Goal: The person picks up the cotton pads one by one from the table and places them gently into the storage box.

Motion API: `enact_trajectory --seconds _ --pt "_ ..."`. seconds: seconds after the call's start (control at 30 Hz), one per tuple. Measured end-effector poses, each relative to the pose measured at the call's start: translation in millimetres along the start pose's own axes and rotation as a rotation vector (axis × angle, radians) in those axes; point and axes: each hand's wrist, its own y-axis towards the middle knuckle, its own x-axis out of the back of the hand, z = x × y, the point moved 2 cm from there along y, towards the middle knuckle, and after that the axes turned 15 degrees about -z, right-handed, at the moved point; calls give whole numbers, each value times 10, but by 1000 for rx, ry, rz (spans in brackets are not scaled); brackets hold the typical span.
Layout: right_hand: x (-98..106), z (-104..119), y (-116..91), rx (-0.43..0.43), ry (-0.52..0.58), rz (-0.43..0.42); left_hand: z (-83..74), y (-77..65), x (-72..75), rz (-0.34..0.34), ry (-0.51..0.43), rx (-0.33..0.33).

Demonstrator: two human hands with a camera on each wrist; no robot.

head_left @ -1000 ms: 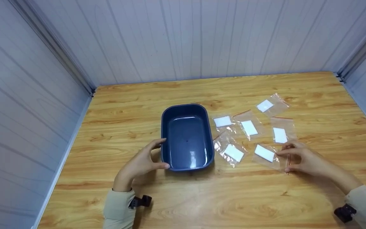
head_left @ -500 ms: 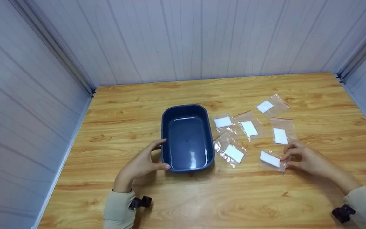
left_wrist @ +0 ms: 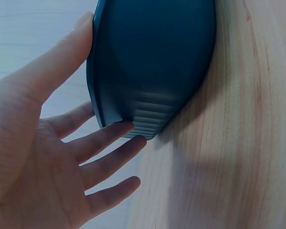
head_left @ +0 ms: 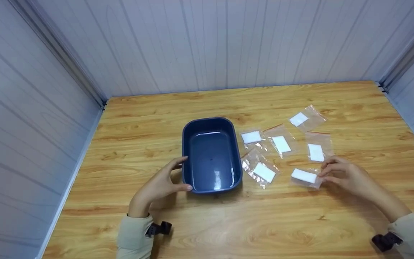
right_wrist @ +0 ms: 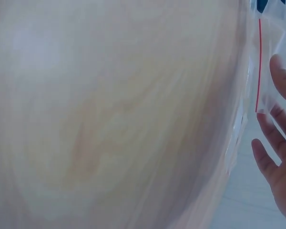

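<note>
A dark blue plastic basin (head_left: 212, 154) stands on the table. My left hand (head_left: 160, 183) touches its left side, thumb at the near corner of the rim and fingers spread along the wall; in the left wrist view these fingers look nearly straight against the basin (left_wrist: 152, 57). To the right, my right hand (head_left: 347, 178) pinches the right end of a small clear zip bag (head_left: 304, 176) with a white rectangular piece inside. The bag's red zip strip shows near the thumb in the right wrist view, where the bag (right_wrist: 271, 36) hangs from the fingers.
Several more zip bags with white pieces lie right of the basin, one bag (head_left: 264, 172) close to its wall and another bag (head_left: 316, 153) just beyond my right hand. White panel walls (head_left: 210, 43) bound the wooden table (head_left: 149, 118) at the back and sides.
My right fingers have closed on the nearest bag's zip end and drawn it slightly right, turning it a little. Left hand and basin have stayed put.
</note>
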Motion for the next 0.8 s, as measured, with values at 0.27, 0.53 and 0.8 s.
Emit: enact_trajectory --seconds 0.27,0.53,0.8 --pt "-19 121 87 48 44 -122 12 4 -3 1 4 2" --pt "-93 235 180 123 84 -223 6 19 -8 3 0 -4" --pt "-174 711 404 170 149 -283 12 7 -4 9 -1 -13"
